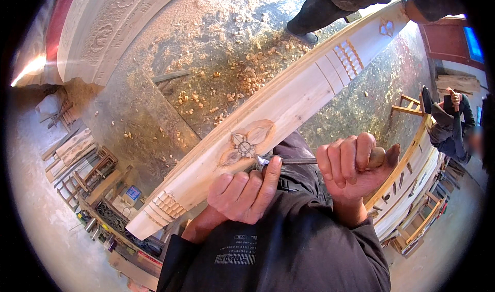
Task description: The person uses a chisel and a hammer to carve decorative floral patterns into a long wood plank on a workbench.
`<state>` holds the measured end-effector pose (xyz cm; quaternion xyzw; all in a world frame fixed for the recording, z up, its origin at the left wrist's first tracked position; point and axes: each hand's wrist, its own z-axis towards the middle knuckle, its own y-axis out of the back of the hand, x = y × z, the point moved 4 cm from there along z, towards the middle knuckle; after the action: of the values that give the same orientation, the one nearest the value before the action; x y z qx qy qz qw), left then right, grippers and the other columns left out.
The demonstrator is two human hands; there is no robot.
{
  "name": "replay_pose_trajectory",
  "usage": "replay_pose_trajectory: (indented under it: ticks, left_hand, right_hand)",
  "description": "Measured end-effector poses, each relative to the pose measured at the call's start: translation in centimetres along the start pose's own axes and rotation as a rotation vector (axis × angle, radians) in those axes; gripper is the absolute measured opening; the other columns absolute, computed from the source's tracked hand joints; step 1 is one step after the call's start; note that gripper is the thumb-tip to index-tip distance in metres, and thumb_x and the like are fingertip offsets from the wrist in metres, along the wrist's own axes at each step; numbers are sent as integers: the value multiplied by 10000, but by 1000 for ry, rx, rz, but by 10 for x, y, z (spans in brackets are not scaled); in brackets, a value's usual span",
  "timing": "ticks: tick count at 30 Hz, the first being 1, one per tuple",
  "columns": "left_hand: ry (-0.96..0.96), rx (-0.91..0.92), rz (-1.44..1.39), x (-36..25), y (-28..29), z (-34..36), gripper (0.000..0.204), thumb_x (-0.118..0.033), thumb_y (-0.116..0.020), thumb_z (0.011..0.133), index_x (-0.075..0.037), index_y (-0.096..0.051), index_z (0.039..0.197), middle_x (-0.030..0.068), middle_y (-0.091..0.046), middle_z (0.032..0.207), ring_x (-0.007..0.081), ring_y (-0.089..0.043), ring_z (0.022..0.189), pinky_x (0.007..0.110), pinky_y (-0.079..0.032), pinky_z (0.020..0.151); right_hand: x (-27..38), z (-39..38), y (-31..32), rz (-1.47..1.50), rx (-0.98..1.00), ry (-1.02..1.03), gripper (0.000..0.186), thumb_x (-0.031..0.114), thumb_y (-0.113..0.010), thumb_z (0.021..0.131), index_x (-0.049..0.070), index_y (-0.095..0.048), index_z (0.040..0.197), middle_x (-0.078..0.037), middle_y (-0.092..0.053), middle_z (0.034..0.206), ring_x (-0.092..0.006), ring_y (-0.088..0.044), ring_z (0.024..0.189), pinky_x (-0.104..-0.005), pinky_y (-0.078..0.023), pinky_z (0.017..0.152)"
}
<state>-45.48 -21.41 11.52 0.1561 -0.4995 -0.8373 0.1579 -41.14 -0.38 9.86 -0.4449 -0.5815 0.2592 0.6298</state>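
The right hand (357, 165) wraps its fingers round a chisel (300, 161); the left hand (243, 195), fingers curled, holds it near the tip by the carved flower (258, 132) on the board (304, 104).

Creased black fabric shirt (309, 245); pale lettering (246, 251) and barcode-like striped block (234, 259) across front. Wide black sleeves (368, 243). Dark cloth trousers (292, 146). Left hand (242, 195), right hand (353, 169) bare.

Bright light washes the floor (221, 21) pale up top — glare (32, 69) flares at left — while straight edges bend toward black corners.
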Motion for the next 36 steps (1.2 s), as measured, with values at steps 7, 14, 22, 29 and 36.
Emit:
replay_pose_trajectory:
  ticks: [7,14,22,29,36]
  left_hand:
    - [-5,12,56,-2,-2,2,302,-85,-719,904,-53,-832,1182,-80,-456,653,50,-406,543,261,-243,521]
    - [-36,-116,-56,0,-2,-8,321,-94,-727,924,-26,-806,1227,-50,-534,701,63,-449,563,258,-260,527]
    - [-12,-8,2,-1,-1,-7,341,-91,-720,902,-17,-803,1225,-50,-533,695,65,-444,563,264,-265,525]
    - [-13,-23,-35,0,0,-4,341,-89,-717,876,-17,-812,1195,-53,-528,685,62,-429,554,267,-252,519]
    - [-17,-44,-59,2,2,-4,315,-91,-710,888,-17,-819,1174,-54,-527,678,59,-442,556,255,-272,529]
  right_hand:
    - [-10,2,11,133,-194,-27,674,707,-379,1097,168,-405,693,-14,-443,522,-165,-349,427,-373,-341,577]
    - [1,-8,-7,11,30,33,661,689,-400,1099,155,-421,710,-28,-512,537,-176,-475,440,-381,-396,568]
    - [0,-3,-8,-39,45,24,674,695,-402,1099,137,-447,723,-48,-529,545,-176,-493,447,-382,-420,579]
    - [3,-5,-16,-139,72,72,686,710,-428,1090,126,-454,731,-53,-546,549,-171,-473,437,-381,-401,536]
    - [5,-3,-25,-147,137,98,684,716,-452,1087,118,-469,755,-58,-545,538,-174,-480,436,-378,-395,509]
